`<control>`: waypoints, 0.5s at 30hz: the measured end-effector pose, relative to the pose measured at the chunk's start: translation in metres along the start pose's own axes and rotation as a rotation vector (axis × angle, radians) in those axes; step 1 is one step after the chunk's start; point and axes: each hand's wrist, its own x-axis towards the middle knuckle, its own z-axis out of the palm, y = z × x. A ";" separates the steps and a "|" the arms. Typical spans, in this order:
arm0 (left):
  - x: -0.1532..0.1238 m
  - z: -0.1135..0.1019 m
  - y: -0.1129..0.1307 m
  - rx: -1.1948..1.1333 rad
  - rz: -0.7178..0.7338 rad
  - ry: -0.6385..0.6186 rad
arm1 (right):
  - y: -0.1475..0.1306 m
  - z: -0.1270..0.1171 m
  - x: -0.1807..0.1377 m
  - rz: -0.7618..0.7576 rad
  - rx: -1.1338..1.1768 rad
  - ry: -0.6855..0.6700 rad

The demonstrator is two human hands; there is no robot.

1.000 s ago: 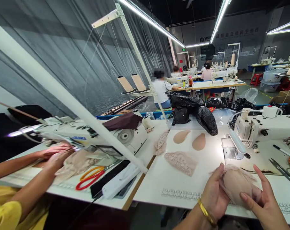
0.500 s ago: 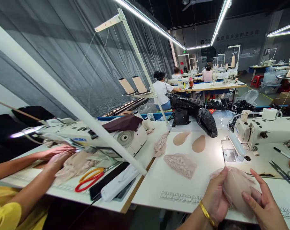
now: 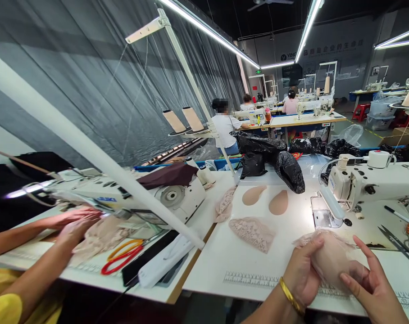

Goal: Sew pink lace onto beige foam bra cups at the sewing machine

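Between my two hands is a beige bra cup [image 3: 331, 261] with sheer, lacy fabric around its edge, held above the table's front edge. My left hand [image 3: 304, 272], with a gold bracelet at the wrist, grips its left side, thumb on top. My right hand [image 3: 371, 281] holds the right side between thumb and fingers, the index finger raised. Left of them, a lace cup piece [image 3: 253, 234] lies flat on the white table. Two beige teardrop pads [image 3: 253, 195] lie behind it. The sewing machine [image 3: 363, 184] stands just beyond my hands.
Black scissors [image 3: 398, 245] and a pen [image 3: 400, 216] lie at right. Black plastic bags [image 3: 288, 171] sit at the table's back. At left, a co-worker's hands [image 3: 74, 225] work fabric at another machine, near red-and-orange-handled scissors [image 3: 125, 256]. A white pole [image 3: 99, 148] crosses the left side.
The whole view has shifted slightly, so things sit a little further left. Both hands keep hold of the bra cup, which has tilted slightly.
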 end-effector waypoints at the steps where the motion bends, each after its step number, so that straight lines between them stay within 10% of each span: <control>1: -0.001 0.000 0.005 0.000 0.003 -0.020 | 0.003 -0.006 0.001 -0.026 -0.043 -0.029; 5: -0.007 -0.002 0.035 0.229 0.029 -0.339 | 0.006 -0.039 0.016 -0.233 -0.310 -0.140; 10: 0.008 -0.002 0.075 1.415 0.233 -1.120 | -0.022 -0.055 0.068 -0.921 -0.905 -0.445; 15: 0.059 0.002 0.081 2.038 0.505 -1.254 | -0.042 -0.037 0.120 -1.098 -1.386 -0.496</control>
